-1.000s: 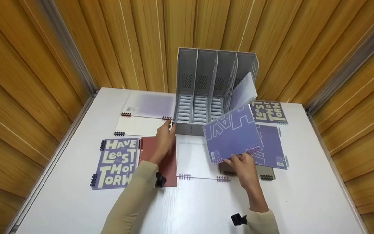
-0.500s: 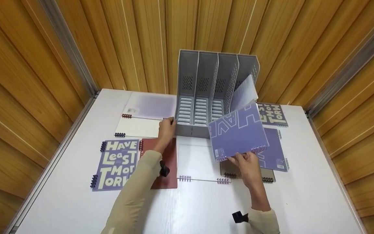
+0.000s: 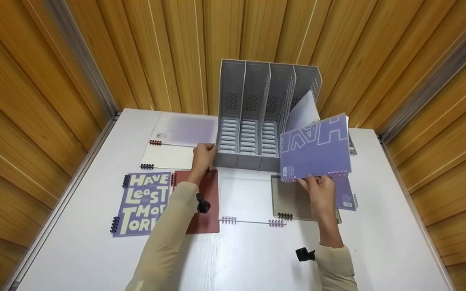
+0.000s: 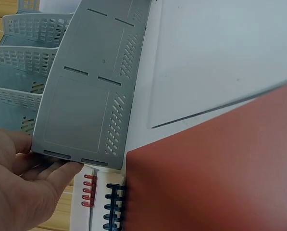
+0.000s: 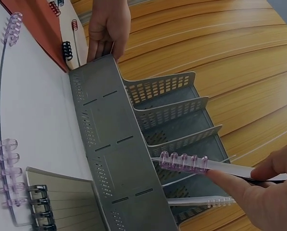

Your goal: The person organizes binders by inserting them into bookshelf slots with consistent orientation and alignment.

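Note:
My right hand (image 3: 322, 196) pinches a purple loose-leaf notebook (image 3: 314, 151) by its ringed edge, with thumb and fingers on opposite faces in the right wrist view. Raised off the table, this notebook overlaps the rightmost slot of a grey four-slot file organizer (image 3: 249, 162). Inside that slot leans another notebook (image 3: 303, 109) with a pale translucent cover. At the organizer's front left corner, my left hand (image 3: 203, 158) grips the edge; the left wrist view shows its thumb on one side and fingers (image 4: 66, 173) on the other.
Left of the organizer lie a lettered purple notebook (image 3: 142, 206), a red notebook (image 3: 204, 222) and pale notebooks (image 3: 164, 157). A clear-covered one (image 3: 249, 202) and a grey-brown one (image 3: 291, 198) lie in front. More purple notebooks (image 3: 346, 198) lie at the right. Wood-panelled walls surround the table.
The right hand has carried the purple notebook right and slightly farther back, toward the rightmost slot, uncovering more of the grey-brown notebook. My left hand stays at the organizer's corner.

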Motion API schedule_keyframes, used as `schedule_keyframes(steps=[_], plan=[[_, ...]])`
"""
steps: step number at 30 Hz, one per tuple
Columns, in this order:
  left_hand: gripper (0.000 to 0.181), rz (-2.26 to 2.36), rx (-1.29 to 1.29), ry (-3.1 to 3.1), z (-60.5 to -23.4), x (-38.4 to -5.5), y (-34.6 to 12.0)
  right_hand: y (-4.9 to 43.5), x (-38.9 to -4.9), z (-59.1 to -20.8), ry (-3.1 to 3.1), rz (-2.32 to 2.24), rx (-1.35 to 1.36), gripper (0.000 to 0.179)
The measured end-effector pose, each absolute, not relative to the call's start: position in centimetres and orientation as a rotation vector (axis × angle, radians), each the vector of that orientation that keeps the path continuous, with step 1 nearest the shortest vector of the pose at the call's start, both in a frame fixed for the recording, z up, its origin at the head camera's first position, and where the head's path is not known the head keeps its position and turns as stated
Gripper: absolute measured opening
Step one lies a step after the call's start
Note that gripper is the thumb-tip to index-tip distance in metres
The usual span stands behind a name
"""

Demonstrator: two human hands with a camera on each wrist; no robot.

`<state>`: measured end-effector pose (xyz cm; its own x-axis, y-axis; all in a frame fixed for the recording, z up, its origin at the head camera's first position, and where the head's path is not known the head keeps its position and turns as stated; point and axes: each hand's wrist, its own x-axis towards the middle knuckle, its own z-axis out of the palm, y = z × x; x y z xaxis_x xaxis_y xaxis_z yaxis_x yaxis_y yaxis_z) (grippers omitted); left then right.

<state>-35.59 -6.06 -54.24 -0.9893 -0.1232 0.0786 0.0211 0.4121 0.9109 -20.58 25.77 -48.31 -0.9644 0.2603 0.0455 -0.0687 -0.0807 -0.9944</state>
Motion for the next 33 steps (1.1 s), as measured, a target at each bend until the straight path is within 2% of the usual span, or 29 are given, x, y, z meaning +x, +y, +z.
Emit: schedule_keyframes(steps=[7, 15, 33], plan=[[0.025, -1.642, 0.105, -2.536, -54.4, -35.6, -6.2, 25.9, -22.2, -47.4, -1.987, 2.046, -0.294, 0.04], [0.022, -1.615, 0.163, -2.516, -54.3, -35.4, -6.2, 26.0, -24.6, -47.4, -2.114, 1.796, -0.372, 0.025], [0.023, -1.664, 0.112, -2.493, -54.2, -35.2, -6.1, 26.4, -31.3, -47.5, -2.301, 1.439, -0.351, 0.026]])
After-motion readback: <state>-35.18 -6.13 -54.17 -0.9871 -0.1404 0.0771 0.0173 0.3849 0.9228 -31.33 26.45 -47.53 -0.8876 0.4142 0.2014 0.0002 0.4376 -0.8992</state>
